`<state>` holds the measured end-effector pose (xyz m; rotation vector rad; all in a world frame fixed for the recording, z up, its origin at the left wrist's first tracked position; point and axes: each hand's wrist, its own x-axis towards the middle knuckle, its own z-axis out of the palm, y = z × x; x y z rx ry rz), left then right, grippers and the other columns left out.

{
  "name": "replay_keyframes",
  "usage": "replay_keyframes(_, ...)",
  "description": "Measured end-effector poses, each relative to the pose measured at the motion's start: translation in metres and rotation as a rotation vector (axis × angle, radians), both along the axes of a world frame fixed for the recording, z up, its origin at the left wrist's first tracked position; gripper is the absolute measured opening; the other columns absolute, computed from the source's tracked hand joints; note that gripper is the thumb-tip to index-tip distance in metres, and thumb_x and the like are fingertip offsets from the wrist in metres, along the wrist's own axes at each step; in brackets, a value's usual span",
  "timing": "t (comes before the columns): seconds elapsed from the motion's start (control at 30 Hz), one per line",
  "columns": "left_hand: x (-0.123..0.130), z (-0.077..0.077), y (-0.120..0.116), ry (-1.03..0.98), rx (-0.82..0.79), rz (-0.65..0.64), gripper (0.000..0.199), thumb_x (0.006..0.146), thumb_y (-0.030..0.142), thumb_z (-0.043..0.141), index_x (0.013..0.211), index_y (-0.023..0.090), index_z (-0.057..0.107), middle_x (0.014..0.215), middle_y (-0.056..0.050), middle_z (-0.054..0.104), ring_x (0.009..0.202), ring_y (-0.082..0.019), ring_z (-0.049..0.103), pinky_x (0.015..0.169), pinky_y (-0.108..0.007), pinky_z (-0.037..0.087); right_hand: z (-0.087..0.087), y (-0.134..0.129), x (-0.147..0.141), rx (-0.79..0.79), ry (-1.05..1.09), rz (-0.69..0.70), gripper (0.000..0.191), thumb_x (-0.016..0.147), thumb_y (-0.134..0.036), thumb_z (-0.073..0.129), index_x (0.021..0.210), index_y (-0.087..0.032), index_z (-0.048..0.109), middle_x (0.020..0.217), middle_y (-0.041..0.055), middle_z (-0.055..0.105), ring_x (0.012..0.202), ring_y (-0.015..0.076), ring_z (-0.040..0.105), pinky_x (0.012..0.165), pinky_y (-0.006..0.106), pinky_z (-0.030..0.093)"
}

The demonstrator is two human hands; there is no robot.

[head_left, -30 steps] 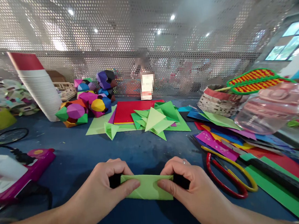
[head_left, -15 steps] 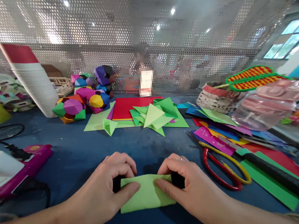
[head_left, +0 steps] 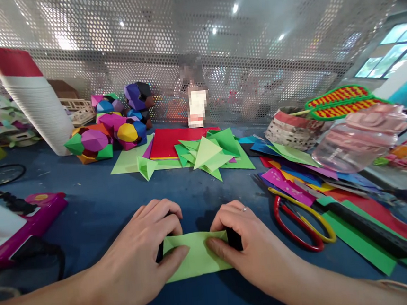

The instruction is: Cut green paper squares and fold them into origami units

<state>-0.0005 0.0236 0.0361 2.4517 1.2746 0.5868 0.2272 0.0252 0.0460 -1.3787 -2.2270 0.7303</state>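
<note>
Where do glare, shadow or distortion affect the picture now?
Head view: bright spots dot the mesh wall; head view: shadow darkens the table by the right hand; head view: the cups lean, probably lens stretch; head view: pixel blocks cover a central patch.

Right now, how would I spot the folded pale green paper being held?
Start at the blue tabletop, then find the left hand and right hand. The folded pale green paper sits between them. Unlike the pointed green papers piled beyond, it is a broad strip held by both hands.
</note>
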Motion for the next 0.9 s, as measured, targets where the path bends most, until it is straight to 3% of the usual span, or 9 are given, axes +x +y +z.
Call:
replay_keyframes(0.1, -0.001, 0.0, 0.0, 0.007, 0.069, -0.019, 0.01, 0.088, 0.018, 0.059, 0.095, 0.023, 0.054, 0.116, -0.005, 0.056, 0.11, -0.026, 0.052, 0.092, -0.041, 0.044, -0.001, 0.0, 0.0, 0.01, -0.004, 0.002, 0.021, 0.083, -0.005, 0.065, 0.074, -0.02, 0.053, 0.081, -0.0013, 0.059, 0.089, 0.0202, 0.051, 0.078, 0.037, 0.036)
replay_keyframes(0.2, -0.003, 0.0, -0.003, -0.009, 0.155, -0.168, 0.025, 0.093, 0.008, 0.047, 0.108, 0.025, 0.057, 0.124, -0.005, 0.056, 0.116, -0.023, 0.052, 0.096, -0.038, 0.044, -0.003, 0.0, 0.001, 0.025, -0.002, 0.009, 0.021, 0.082, -0.003, 0.064, 0.075, -0.02, 0.053, 0.081, -0.0017, 0.059, 0.088, 0.0199, 0.051, 0.077, 0.037, 0.036)
replay_keyframes(0.3, -0.004, 0.003, -0.006, -0.009, 0.189, -0.368, 0.043, 0.088, -0.004, 0.034, 0.106, 0.024, 0.061, 0.118, -0.004, 0.064, 0.106, -0.018, 0.06, 0.093, -0.03, 0.049, -0.003, -0.001, 0.002, 0.035, 0.001, 0.02, 0.021, 0.084, -0.004, 0.064, 0.076, -0.02, 0.053, 0.082, -0.0017, 0.059, 0.088, 0.0197, 0.05, 0.079, 0.038, 0.037)
replay_keyframes(0.37, -0.004, 0.008, -0.008, 0.001, 0.215, -0.422, 0.044, 0.083, -0.005, 0.035, 0.103, 0.023, 0.063, 0.109, -0.003, 0.071, 0.094, -0.017, 0.066, 0.086, -0.025, 0.053, -0.003, 0.0, 0.002, 0.032, 0.0, 0.023, 0.02, 0.085, -0.006, 0.064, 0.077, -0.02, 0.054, 0.082, -0.0012, 0.059, 0.089, 0.02, 0.05, 0.08, 0.038, 0.038)
replay_keyframes(0.5, -0.004, 0.012, -0.009, 0.011, 0.27, -0.418, 0.045, 0.079, -0.004, 0.037, 0.1, 0.023, 0.067, 0.106, -0.002, 0.075, 0.086, -0.016, 0.07, 0.081, -0.022, 0.056, -0.002, 0.001, 0.002, 0.03, 0.013, 0.014, 0.02, 0.083, -0.006, 0.066, 0.077, -0.021, 0.054, 0.083, -0.0007, 0.06, 0.09, 0.0205, 0.05, 0.081, 0.038, 0.039)
replay_keyframes(0.7, -0.003, 0.006, -0.008, 0.04, 0.277, -0.426, 0.045, 0.081, -0.005, 0.034, 0.1, 0.021, 0.065, 0.109, -0.003, 0.074, 0.089, -0.017, 0.07, 0.08, -0.023, 0.056, -0.004, 0.003, 0.002, 0.039, 0.057, -0.001, 0.02, 0.079, -0.004, 0.067, 0.082, -0.021, 0.057, 0.088, -0.0001, 0.061, 0.093, 0.0209, 0.051, 0.084, 0.038, 0.04)
replay_keyframes(0.9, -0.003, 0.008, -0.01, 0.024, 0.313, -0.43, 0.042, 0.082, -0.005, 0.034, 0.096, 0.019, 0.065, 0.105, -0.004, 0.075, 0.086, -0.016, 0.069, 0.081, -0.021, 0.055, -0.004, 0.003, 0.005, 0.043, 0.056, 0.025, 0.015, 0.084, -0.009, 0.07, 0.084, -0.021, 0.061, 0.088, -0.0006, 0.063, 0.094, 0.0201, 0.05, 0.086, 0.037, 0.04)
